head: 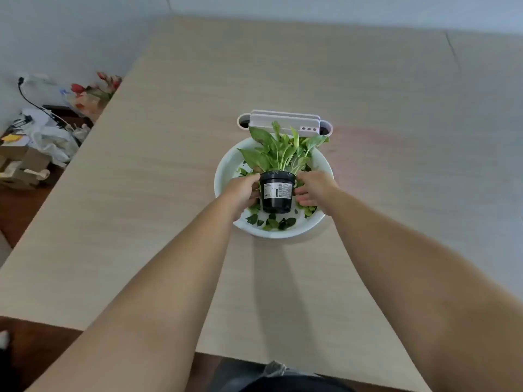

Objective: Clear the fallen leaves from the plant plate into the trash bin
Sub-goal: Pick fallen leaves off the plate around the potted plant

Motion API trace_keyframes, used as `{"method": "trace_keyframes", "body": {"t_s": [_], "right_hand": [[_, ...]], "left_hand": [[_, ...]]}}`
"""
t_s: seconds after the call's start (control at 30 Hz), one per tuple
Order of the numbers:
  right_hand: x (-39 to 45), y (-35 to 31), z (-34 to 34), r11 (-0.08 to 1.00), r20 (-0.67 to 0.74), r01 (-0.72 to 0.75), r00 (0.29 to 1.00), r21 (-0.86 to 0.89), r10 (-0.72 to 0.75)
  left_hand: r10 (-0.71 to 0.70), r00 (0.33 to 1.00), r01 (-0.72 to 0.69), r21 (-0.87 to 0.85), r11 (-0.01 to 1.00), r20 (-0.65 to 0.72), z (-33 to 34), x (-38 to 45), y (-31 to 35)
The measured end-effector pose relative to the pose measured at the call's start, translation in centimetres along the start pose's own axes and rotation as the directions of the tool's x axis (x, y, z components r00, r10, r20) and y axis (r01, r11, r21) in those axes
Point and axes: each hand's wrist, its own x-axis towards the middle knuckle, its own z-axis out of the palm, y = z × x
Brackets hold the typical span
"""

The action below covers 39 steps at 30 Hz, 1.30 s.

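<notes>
Fallen leaves (274,222) lie scattered on the white plant plate (226,171), mostly along its near side, around a black pot (276,192) that holds a green plant (280,151). The left hand (244,193) grips the pot's left side; the right hand (314,190) grips its right side, fingers curled against it. Just beyond the plate stands a pale trash bin (284,121). All rest on a light wooden table (169,165); clutter (39,137) lies on the floor far left.
</notes>
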Motion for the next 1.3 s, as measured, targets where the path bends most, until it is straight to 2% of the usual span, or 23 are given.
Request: {"method": "trace_keyframes", "body": {"t_s": [0.1, 0.23, 0.33, 0.43, 0.57, 0.67, 0.87, 1.07, 1.3], "right_hand": [[0.2, 0.0, 0.3, 0.998, -0.035, -0.001, 0.999, 0.061, 0.003], [0.5, 0.8, 1.0, 0.998, -0.171, 0.071, 0.983, 0.001, -0.069], [0.3, 1.4, 1.4, 0.993, -0.230, 0.118, 0.967, 0.017, -0.111], [0.0, 2.3, 1.7, 0.991, -0.240, 0.131, 0.963, 0.023, -0.122], [-0.7, 3.2, 1.8, 0.975, -0.197, 0.188, 0.967, 0.121, -0.162], [-1.3, 3.4, 2.0, 0.964, -0.170, 0.201, 0.971, 0.175, -0.171], [-1.9, 2.5, 1.9, 0.921, -0.238, 0.287, 0.945, 0.263, -0.227], [-1.7, 0.2, 1.2, 0.898, -0.254, 0.337, 0.929, 0.284, -0.269], [0.0, -0.7, 0.7, 0.910, -0.218, 0.284, 0.950, 0.301, -0.225]], "left_hand": [[-0.015, 1.000, 0.016, -0.058, 0.998, 0.016, 0.2, -0.2, 0.2], [0.020, 1.000, -0.019, -0.090, 0.996, 0.007, 0.6, -0.6, 0.6], [0.066, 0.998, -0.066, -0.106, 0.992, -0.006, 1.2, -1.1, 0.6], [0.065, 0.998, -0.063, -0.164, 0.984, 0.005, 1.6, -1.8, 0.2], [0.048, 0.997, -0.036, -0.212, 0.977, 0.052, 1.7, -2.4, 0.1], [0.066, 0.994, -0.049, -0.198, 0.979, 0.082, 1.7, -2.7, 0.0], [0.171, 0.976, -0.145, -0.181, 0.973, 0.134, 1.2, -2.9, 1.6], [0.194, 0.971, -0.186, -0.064, 0.980, 0.142, 0.4, -2.3, 3.2], [0.185, 0.966, -0.195, 0.044, 0.980, 0.180, 0.7, -1.2, 4.3]]}}
